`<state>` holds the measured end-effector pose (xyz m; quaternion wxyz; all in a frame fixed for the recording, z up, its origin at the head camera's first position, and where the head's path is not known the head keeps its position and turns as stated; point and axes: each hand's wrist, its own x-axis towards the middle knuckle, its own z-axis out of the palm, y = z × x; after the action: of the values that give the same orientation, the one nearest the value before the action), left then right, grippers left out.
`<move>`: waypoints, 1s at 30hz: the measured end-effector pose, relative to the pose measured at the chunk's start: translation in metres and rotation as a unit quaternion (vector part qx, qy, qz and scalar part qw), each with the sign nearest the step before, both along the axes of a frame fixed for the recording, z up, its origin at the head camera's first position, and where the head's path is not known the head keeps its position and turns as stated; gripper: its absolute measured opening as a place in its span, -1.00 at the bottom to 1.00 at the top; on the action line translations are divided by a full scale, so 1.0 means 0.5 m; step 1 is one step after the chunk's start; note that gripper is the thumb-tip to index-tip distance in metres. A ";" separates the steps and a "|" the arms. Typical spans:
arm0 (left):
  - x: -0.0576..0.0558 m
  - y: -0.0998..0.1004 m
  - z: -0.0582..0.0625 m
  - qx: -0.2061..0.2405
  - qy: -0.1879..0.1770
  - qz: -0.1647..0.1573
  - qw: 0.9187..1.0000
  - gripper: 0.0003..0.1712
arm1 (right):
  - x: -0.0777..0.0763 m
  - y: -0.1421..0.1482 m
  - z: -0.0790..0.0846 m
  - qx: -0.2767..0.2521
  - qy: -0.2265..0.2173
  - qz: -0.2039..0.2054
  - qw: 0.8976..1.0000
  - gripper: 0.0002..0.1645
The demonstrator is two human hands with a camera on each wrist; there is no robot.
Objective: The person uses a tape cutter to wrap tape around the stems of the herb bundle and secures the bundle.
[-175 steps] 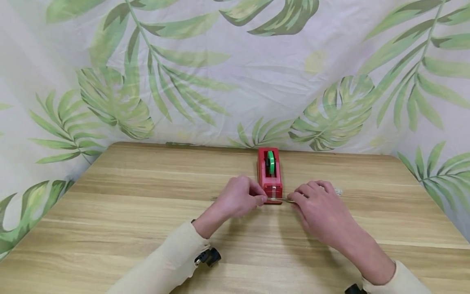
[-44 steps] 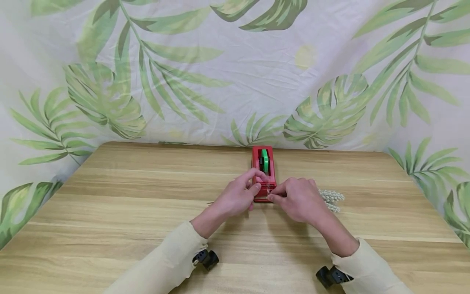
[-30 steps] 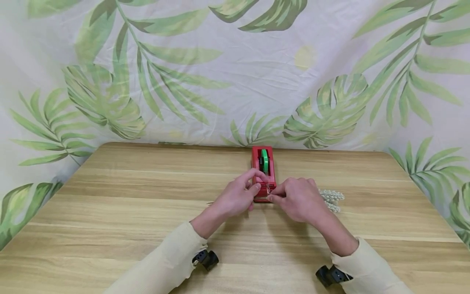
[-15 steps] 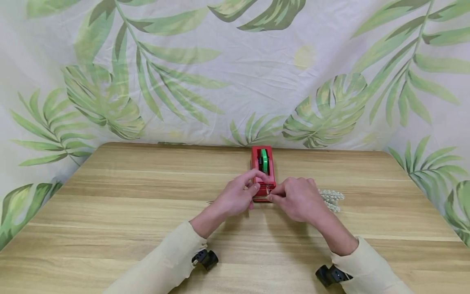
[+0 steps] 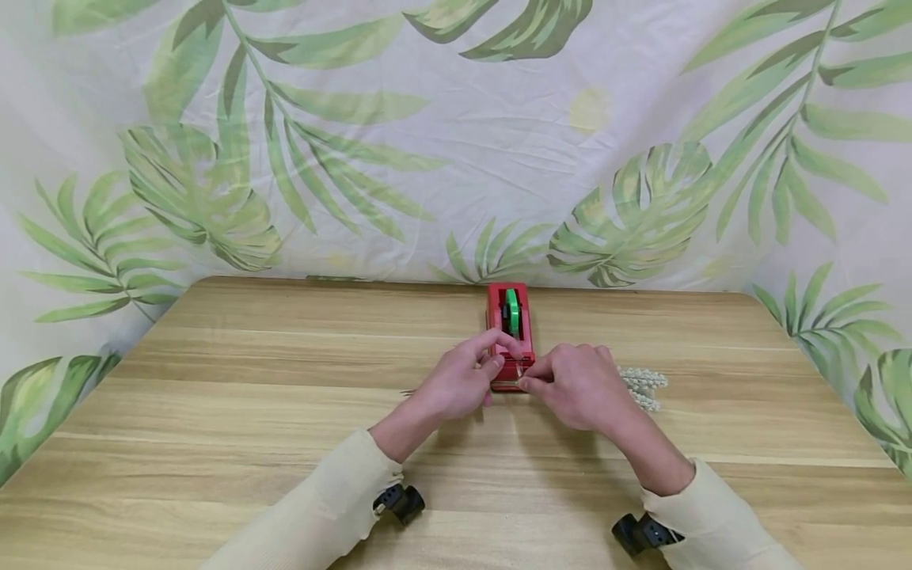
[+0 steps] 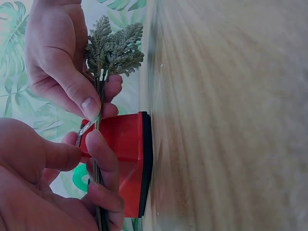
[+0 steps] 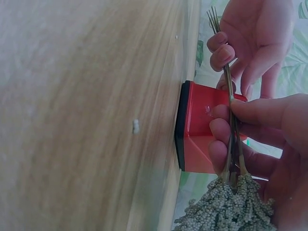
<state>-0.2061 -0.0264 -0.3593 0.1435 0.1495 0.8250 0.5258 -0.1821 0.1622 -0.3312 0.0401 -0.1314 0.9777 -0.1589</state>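
A red tape dispenser (image 5: 526, 318) with a green tape roll (image 5: 512, 312) stands near the back of the table, its front towards me. My right hand (image 5: 580, 388) pinches the thin stems of a bunch of dried flowers (image 7: 229, 79) between thumb and fingers, close to the dispenser's front. The pale, grainy flower heads (image 6: 115, 48) stick out past this hand. My left hand (image 5: 459, 384) has its lower fingers curled round the stems nearer their cut ends, its index finger reaching to the dispenser's cutter. A short piece of clear tape (image 5: 519, 367) spans from cutter to stems.
The wooden table (image 5: 342, 332) reaches back to a leaf-print cloth (image 5: 499, 158). Small pale crumbs (image 7: 135, 126) lie on the tabletop. Black wrist cameras sit under both cream sleeves (image 5: 335, 491).
Since the oldest frame, my right hand has moved left against the dispenser's front, uncovering the flower heads. My left index finger has come over the cutter. Both hands stay nearly still in the latest frames.
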 end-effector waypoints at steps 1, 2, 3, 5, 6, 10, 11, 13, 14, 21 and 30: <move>0.000 0.000 0.000 0.001 -0.001 0.002 1.000 -0.72 | 0.000 0.000 0.000 0.000 0.000 -0.001 1.000 -0.81; 0.000 0.000 -0.001 0.002 -0.002 0.002 1.000 -0.72 | 0.000 -0.001 0.000 -0.001 -0.001 -0.001 1.000 -0.81; -0.001 -0.001 -0.001 0.004 -0.004 0.004 1.000 -0.72 | 0.000 -0.001 0.000 -0.001 -0.001 -0.001 1.000 -0.81; -0.001 -0.001 -0.001 0.008 -0.008 0.006 1.000 -0.71 | 0.000 -0.001 0.000 -0.002 -0.001 -0.001 1.000 -0.81; -0.001 -0.001 0.000 0.010 -0.009 0.007 1.000 -0.70 | 0.000 -0.002 0.000 -0.002 -0.002 -0.002 1.000 -0.81; 0.000 0.000 0.001 0.012 -0.013 0.009 1.000 -0.70 | 0.000 -0.001 0.000 -0.008 -0.003 -0.001 1.000 -0.81; 0.000 0.000 0.001 0.013 -0.013 0.009 1.000 -0.70 | -0.001 -0.001 0.000 -0.009 -0.004 -0.001 1.000 -0.81; 0.001 0.000 0.002 0.013 -0.012 0.009 1.000 -0.69 | -0.001 -0.001 -0.001 -0.011 -0.003 0.001 1.000 -0.82; 0.001 0.001 0.002 0.013 -0.012 0.009 1.000 -0.69 | 0.000 -0.001 -0.001 -0.011 -0.003 0.002 1.000 -0.82; 0.003 0.001 0.002 0.014 -0.017 0.012 1.000 -0.69 | 0.000 0.001 0.000 -0.011 -0.006 0.008 1.000 -0.82; 0.002 0.001 0.001 0.014 -0.016 0.013 1.000 -0.73 | 0.001 0.002 0.002 -0.011 -0.013 0.012 1.000 -0.81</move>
<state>-0.2050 -0.0259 -0.3590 0.1476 0.1323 0.8167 0.5419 -0.1815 0.1634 -0.3304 0.0534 -0.1415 0.9736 -0.1709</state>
